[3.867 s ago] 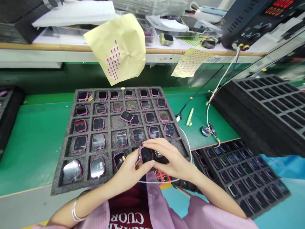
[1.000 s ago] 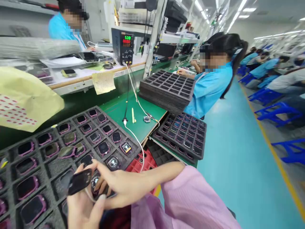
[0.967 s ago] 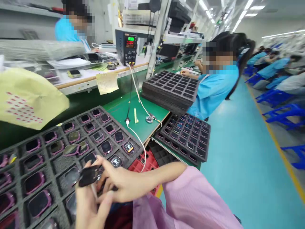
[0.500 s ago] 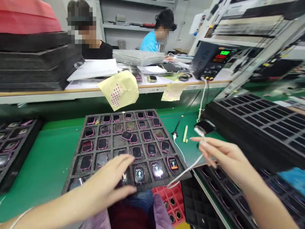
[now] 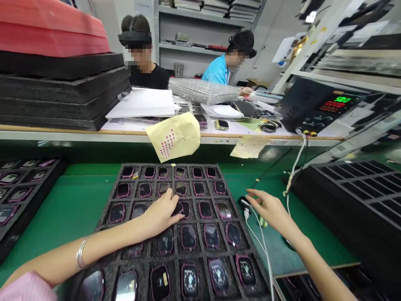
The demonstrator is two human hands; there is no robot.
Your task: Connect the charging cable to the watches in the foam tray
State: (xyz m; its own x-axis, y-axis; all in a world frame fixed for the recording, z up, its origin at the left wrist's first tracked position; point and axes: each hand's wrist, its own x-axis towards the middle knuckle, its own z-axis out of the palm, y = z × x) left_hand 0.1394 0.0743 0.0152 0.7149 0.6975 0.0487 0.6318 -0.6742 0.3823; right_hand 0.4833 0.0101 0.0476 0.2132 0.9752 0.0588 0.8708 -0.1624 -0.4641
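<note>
A grey foam tray (image 5: 147,267) of purple-framed smartwatches lies in front of me, several of their screens lit. My left hand (image 5: 164,211) reaches into a middle compartment, its thumb and fingers closed around the edges of a smartwatch (image 5: 178,208). Another smartwatch (image 5: 186,209) lies right beside it. To the right of the tray, my right hand (image 5: 266,207) pinches a white charging cable (image 5: 265,240) near its dark end. The exact grip is partly hidden by the fingers. A white plug (image 5: 246,214) and a pale green stick (image 5: 262,221) lie close to that hand.
Black trays stand at the left (image 5: 28,188) and right (image 5: 354,200). A raised shelf (image 5: 219,136) crosses the back, bearing stacked foam trays (image 5: 59,83), papers (image 5: 144,102) and a power supply (image 5: 319,106). Two people sit beyond it. Yellow sheets (image 5: 175,136) hang from its edge.
My left hand has moved forward from the near rows and closed on the loose smartwatch. My right hand has brought the cable left, towards the tray's right edge. The camera view has shifted.
</note>
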